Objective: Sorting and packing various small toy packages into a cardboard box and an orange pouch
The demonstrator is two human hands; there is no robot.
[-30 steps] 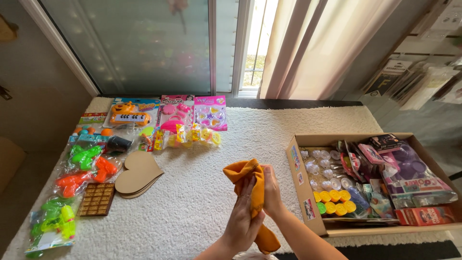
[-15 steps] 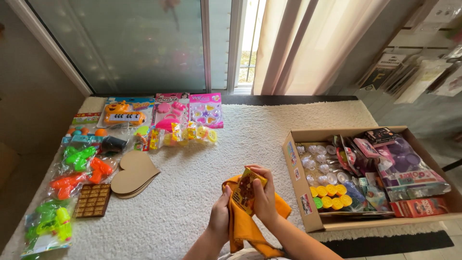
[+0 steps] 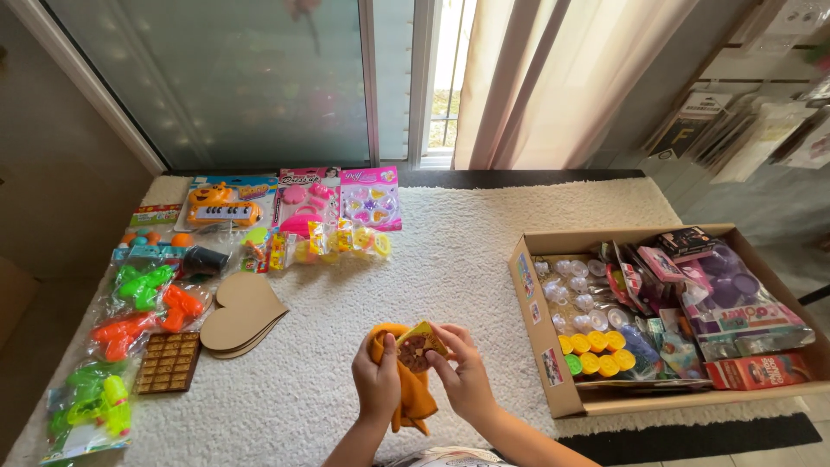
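Head: hands [image 3: 424,372] (with cloth [image 3: 406,393]) lower now

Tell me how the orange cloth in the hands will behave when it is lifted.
The orange cloth will probably go floppy: it already bunches in the left hand and droops below it. It looks light, since a loose grip holds it. It seems unlikely to slip, being soft fabric; the right hand pinches a small packet against it.

Bright, soft daylight enters through the window [image 3: 437,78] at top centre, slightly overexposed there. Shadows are faint. Frosted glass [image 3: 233,78] shows hazy reflections. Wide-angle bending shows at the frame edges; focus is sharp.
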